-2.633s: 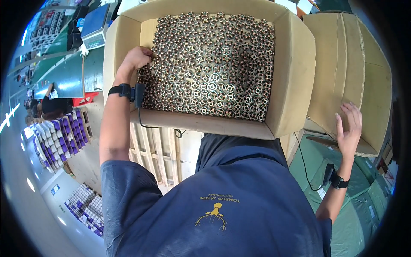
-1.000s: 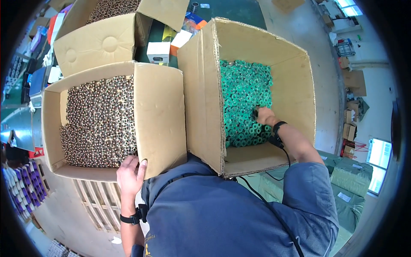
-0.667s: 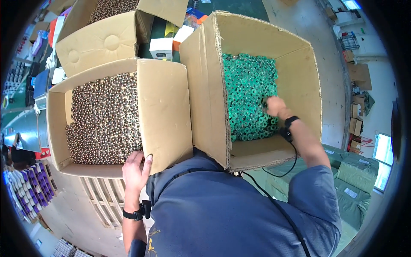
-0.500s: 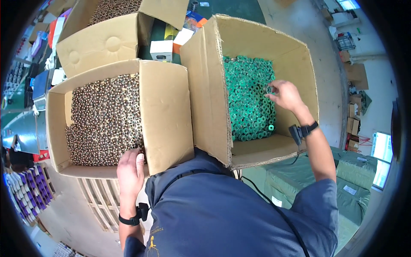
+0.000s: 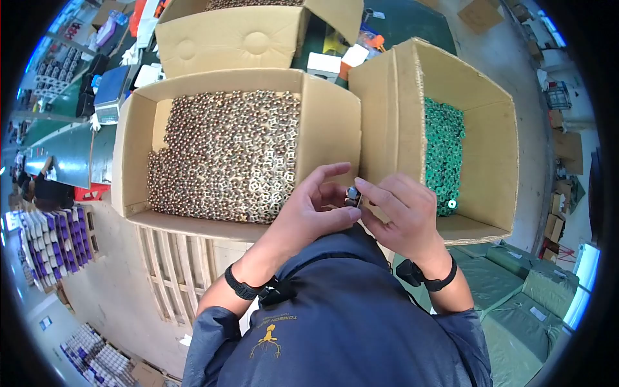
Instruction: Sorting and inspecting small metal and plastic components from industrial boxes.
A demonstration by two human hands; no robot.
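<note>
Just in front of my body, my two hands meet around a small silvery and dark metal part [image 5: 352,195]. My left hand [image 5: 306,209] pinches it between thumb and fingers. The fingertips of my right hand [image 5: 405,209] close on its right side, partly hiding it. Behind my left hand, a cardboard box [image 5: 329,122] holds a thick layer of shiny brown-silver metal pieces [image 5: 222,155] with rounded lobes. To the right stands a taller cardboard box [image 5: 390,122] with green ring-shaped pieces [image 5: 443,151] inside.
Another open carton [image 5: 225,42] of metal pieces stands behind on a green table. Small white boxes [image 5: 324,66] lie beside it. A wooden pallet [image 5: 177,271] is at lower left, and green wrapped bundles [image 5: 516,322] are at lower right. A person's arm [image 5: 46,166] shows far left.
My right hand has left the box of green pieces and come to the middle. My left hand has lifted from the left box to meet it. The view has shifted, moving the boxes rightward.
</note>
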